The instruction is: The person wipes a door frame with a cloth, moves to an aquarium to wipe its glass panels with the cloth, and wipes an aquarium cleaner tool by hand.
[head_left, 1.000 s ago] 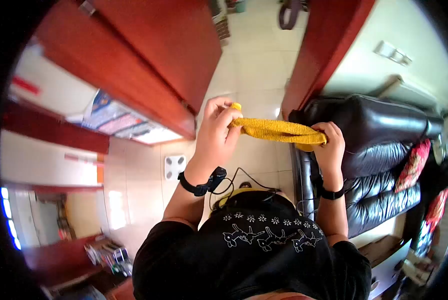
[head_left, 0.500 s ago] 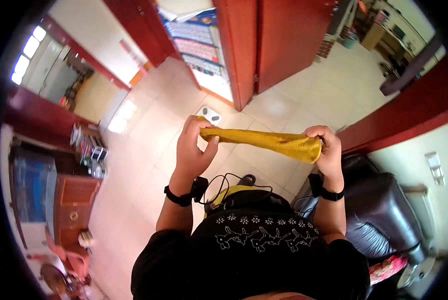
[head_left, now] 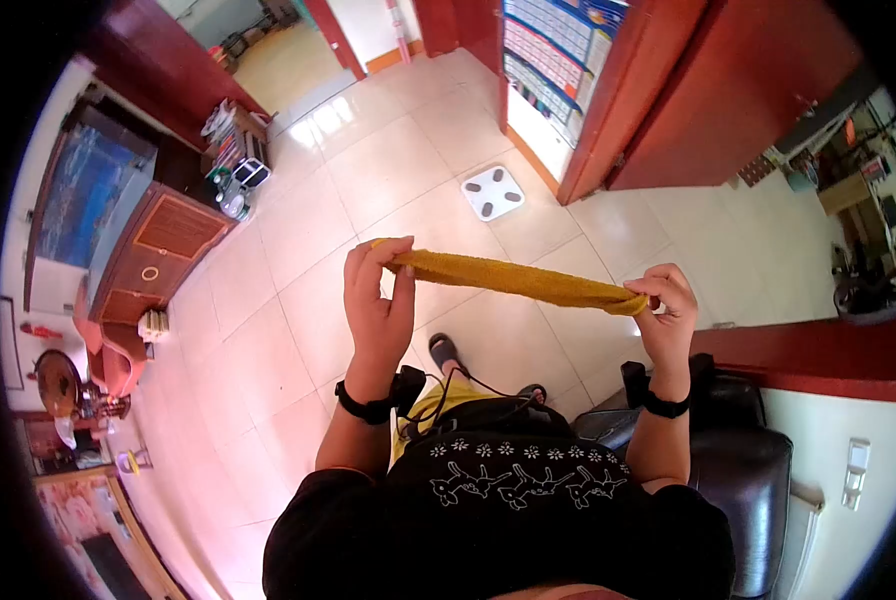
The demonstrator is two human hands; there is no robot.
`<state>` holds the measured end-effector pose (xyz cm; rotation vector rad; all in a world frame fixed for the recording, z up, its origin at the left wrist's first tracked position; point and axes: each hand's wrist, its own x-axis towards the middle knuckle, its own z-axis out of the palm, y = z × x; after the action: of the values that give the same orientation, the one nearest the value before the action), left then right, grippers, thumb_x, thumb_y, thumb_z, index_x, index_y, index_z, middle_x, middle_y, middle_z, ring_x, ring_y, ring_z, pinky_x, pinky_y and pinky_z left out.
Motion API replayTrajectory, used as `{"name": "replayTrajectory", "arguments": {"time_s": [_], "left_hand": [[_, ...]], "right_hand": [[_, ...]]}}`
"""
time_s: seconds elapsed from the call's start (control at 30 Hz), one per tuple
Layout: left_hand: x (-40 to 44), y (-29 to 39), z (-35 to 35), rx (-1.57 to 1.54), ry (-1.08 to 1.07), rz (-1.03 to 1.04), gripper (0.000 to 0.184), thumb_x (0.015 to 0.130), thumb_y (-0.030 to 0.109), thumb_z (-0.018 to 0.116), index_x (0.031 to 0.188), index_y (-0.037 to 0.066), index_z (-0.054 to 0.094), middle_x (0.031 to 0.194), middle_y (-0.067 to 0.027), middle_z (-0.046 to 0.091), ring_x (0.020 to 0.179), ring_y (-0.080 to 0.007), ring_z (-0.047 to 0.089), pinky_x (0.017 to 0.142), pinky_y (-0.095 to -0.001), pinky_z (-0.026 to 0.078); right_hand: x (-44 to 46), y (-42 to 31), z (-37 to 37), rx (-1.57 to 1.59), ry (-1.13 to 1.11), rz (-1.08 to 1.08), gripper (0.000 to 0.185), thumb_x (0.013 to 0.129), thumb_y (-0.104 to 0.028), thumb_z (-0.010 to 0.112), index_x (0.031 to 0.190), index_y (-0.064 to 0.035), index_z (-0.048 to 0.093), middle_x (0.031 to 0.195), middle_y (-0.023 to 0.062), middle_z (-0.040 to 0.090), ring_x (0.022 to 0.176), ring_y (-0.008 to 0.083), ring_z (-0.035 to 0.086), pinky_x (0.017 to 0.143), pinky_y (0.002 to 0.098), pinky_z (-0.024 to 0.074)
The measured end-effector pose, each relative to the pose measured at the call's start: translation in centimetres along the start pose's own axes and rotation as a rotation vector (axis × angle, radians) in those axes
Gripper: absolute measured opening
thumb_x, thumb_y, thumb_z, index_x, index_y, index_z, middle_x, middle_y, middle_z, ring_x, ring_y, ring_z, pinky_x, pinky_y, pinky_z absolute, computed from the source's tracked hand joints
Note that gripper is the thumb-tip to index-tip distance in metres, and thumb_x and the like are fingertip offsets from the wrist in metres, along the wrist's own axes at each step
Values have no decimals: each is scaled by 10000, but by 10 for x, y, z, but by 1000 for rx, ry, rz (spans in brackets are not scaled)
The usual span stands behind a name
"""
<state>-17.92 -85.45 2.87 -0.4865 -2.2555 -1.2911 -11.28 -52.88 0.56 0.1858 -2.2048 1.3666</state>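
Observation:
A mustard-yellow cloth (head_left: 518, 281) is stretched in a narrow, folded strip across the front of my body, above the floor. Its left end is pinched between the thumb and fingers of my left hand (head_left: 376, 300). My right hand (head_left: 666, 308) grips the other end, which sits slightly lower. Both wrists wear black straps with small dark devices, and thin black cables run near my waist.
A white bathroom scale (head_left: 492, 193) lies on the tiled floor (head_left: 308, 290) ahead. A black leather sofa (head_left: 743, 490) stands close on my right. Red door panels (head_left: 738, 100) are at the upper right, and a wooden cabinet (head_left: 163, 245) with a fish tank (head_left: 86, 195) is at left.
The view has swung, bringing the scale and both of my feet into fuller sight. The cloth's right end, broad before, now looks narrower and gathered. Both hands keep hold of it.

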Motion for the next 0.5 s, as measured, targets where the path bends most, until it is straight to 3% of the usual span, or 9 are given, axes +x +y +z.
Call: {"name": "replayTrajectory", "arguments": {"time_s": [0.1,0.17,0.2,0.27,0.37,0.43,0.5], "left_hand": [[10,-26,-26,94,114,9,312,790,-82,606,1068,55,638,996,-107,614,934,-252,582,835,-339,468],[20,-47,-48,117,148,37,328,774,-80,631,1072,58,642,995,-99,617,932,-248,579,835,-336,466],[24,-54,-56,-39,164,-25,314,781,-73,637,1068,56,644,983,-91,610,916,-234,581,821,-318,467],[31,-72,-89,-42,203,-56,302,790,-72,630,1065,52,644,976,-89,606,903,-225,583,810,-308,469],[35,-102,-134,-29,256,-52,258,817,-67,605,1049,42,635,956,-86,593,858,-202,586,773,-283,469],[26,-128,-162,-36,294,-150,214,843,-56,586,1033,35,623,946,-75,588,851,-181,575,762,-275,461],[17,-142,-187,-61,319,-223,176,868,-44,569,1023,28,612,934,-63,582,853,-162,563,757,-266,453]], "right_hand": [[19,-12,34,-22,-68,-6,252,713,103,677,882,-76,728,813,15,572,718,87,531,565,212,388],[32,-15,57,32,-237,25,290,749,117,633,965,-60,713,842,9,564,742,80,522,608,206,408],[36,-11,71,42,-261,3,290,749,117,633,965,-60,713,842,9,564,742,80,522,608,206,408],[47,-11,114,410,-248,223,313,816,106,555,1071,-31,674,908,11,592,792,76,538,670,204,429],[78,-34,180,567,-357,167,311,867,77,487,1131,-3,631,997,23,616,853,80,559,735,207,445],[99,-45,218,556,-415,97,275,878,42,460,1073,2,650,1024,51,638,896,105,585,762,219,451],[119,-51,253,672,-616,15,274,864,45,440,1021,8,662,986,63,647,885,129,594,774,232,452]]}}
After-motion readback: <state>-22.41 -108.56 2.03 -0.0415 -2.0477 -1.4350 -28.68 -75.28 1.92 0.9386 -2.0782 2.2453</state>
